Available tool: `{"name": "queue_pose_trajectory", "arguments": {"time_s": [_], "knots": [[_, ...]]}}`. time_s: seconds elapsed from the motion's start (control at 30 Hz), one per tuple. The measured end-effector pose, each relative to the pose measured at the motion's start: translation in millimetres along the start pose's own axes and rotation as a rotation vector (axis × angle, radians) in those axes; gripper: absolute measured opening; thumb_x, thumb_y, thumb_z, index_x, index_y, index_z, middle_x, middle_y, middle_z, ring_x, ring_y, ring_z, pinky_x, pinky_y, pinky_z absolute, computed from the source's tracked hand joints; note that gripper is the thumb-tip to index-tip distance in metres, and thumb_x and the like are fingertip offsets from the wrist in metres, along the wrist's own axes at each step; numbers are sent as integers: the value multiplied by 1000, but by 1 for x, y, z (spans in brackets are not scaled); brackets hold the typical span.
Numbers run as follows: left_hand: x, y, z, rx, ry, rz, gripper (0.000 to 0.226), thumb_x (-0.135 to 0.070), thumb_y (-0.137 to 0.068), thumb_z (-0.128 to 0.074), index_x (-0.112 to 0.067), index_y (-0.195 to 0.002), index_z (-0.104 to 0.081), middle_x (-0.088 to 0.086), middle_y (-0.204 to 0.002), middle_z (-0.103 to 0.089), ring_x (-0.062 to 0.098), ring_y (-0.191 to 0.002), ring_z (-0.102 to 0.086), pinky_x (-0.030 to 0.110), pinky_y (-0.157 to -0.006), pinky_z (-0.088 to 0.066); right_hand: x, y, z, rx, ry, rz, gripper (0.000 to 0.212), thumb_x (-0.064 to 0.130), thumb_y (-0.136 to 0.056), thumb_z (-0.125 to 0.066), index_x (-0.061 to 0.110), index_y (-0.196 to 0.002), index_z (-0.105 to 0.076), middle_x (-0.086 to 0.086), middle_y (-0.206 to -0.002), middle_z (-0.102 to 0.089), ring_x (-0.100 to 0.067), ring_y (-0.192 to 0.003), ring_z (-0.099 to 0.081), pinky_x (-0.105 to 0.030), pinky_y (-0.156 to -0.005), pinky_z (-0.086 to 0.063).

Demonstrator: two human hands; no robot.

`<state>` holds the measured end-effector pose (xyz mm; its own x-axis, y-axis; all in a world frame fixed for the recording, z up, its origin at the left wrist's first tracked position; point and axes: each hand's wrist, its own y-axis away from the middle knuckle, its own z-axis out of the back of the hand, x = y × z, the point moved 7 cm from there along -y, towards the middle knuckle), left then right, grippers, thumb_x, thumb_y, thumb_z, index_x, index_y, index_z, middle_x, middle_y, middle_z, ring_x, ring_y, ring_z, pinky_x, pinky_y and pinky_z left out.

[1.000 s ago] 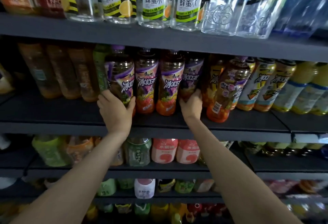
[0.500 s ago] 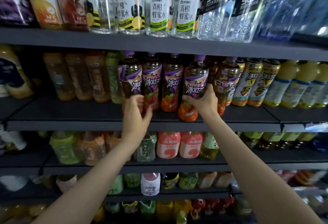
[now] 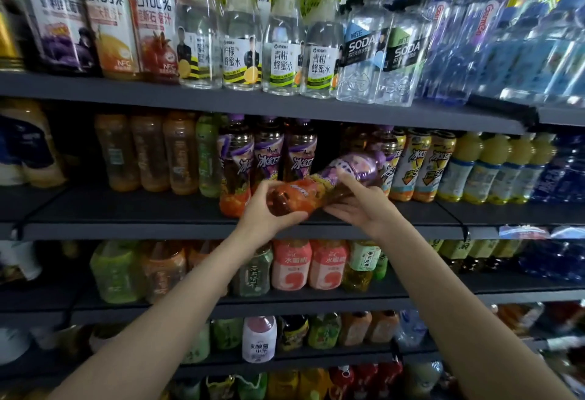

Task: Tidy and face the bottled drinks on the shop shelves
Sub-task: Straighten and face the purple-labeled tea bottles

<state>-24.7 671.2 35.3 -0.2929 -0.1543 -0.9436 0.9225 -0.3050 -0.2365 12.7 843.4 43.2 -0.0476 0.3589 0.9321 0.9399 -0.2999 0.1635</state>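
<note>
A purple-and-orange iced tea bottle lies tilted almost on its side in front of the middle shelf, its base toward me and its cap pointing up to the right. My left hand grips its base from below. My right hand holds its middle, with the forefinger stretched along the purple label. Behind it stand three upright bottles of the same tea, labels facing out.
Yellow-label tea bottles and yellow drinks stand right of the gap; amber bottles stand to the left. Clear water and soda bottles fill the shelf above. Pink and green bottles sit on the shelf below.
The right hand has pulled the bottle off the shelf and tipped it over. The left hand left the upright bottle and took the tilted one's base. The view rose.
</note>
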Motion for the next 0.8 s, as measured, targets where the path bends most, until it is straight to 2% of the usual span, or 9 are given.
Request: {"name": "queue_pose_trajectory", "arguments": {"time_s": [0.07,0.17,0.23,0.37,0.43,0.5,0.63,0.7,0.8], "knots": [[-20,4,10,-26,-242,-218,67,-22,-67,-82,-23,-123,-45,-2,-119,-44,10,-110,-43,23,-92,-33,-12,4,-6,15,-143,-89,51,28,-85,-68,-2,-120,-47,-20,-107,-61,-28,-96,-62,-35,-76,-57],[-38,10,15,-8,-314,-344,71,-21,-69,-82,-25,-129,-44,-4,-119,-39,6,-110,-40,19,-92,-30,-16,9,-15,8,-260,-129,47,26,-85,-68,0,-118,-48,-21,-113,-58,-30,-104,-59,-39,-82,-52],[-39,11,21,36,-220,-288,66,-22,-72,-79,-27,-129,-44,-4,-120,-42,8,-110,-44,20,-91,-38,-10,10,-20,11,-270,-96,46,23,-85,-68,0,-120,-48,-22,-116,-57,-29,-104,-59,-39,-78,-53],[-28,16,24,177,88,-48,55,-18,-78,-73,-25,-125,-46,-6,-114,-49,5,-98,-54,12,-67,-52,7,12,-23,42,-196,34,50,14,-80,-72,2,-122,-49,-17,-109,-65,-27,-97,-65,-39,-77,-56],[-22,16,22,236,63,-2,57,-21,-75,-76,-28,-123,-46,-8,-114,-52,7,-102,-56,22,-80,-54,14,16,-24,78,-105,102,46,11,-80,-72,5,-121,-53,-15,-110,-67,-26,-96,-67,-38,-81,-56],[-18,13,19,275,-60,7,59,-26,-72,-78,-29,-121,-44,-7,-116,-55,10,-109,-55,27,-94,-47,20,21,-27,113,-13,169,40,7,-79,-71,10,-115,-55,-13,-113,-67,-25,-98,-67,-38,-83,-56],[-14,11,7,345,-103,20,77,-34,-61,-81,-17,-128,-47,-1,-120,-60,13,-110,-58,30,-97,-46,28,35,-37,226,117,273,44,-1,-77,-71,14,-114,-54,-9,-112,-67,-24,-103,-65,-37,-86,-55],[-13,11,3,314,-120,-23,78,-31,-64,-81,-13,-131,-45,2,-121,-60,15,-111,-57,28,-94,-47,29,37,-37,224,160,302,43,1,-78,-71,14,-116,-54,-9,-113,-67,-22,-105,-65,-36,-87,-55],[-19,9,9,25,-356,-163,71,-31,-71,-79,-13,-129,-42,5,-124,-50,20,-116,-48,33,-98,-40,29,36,-35,43,277,343,44,15,-81,-73,14,-119,-53,-7,-112,-65,-20,-103,-64,-33,-84,-56]]}}
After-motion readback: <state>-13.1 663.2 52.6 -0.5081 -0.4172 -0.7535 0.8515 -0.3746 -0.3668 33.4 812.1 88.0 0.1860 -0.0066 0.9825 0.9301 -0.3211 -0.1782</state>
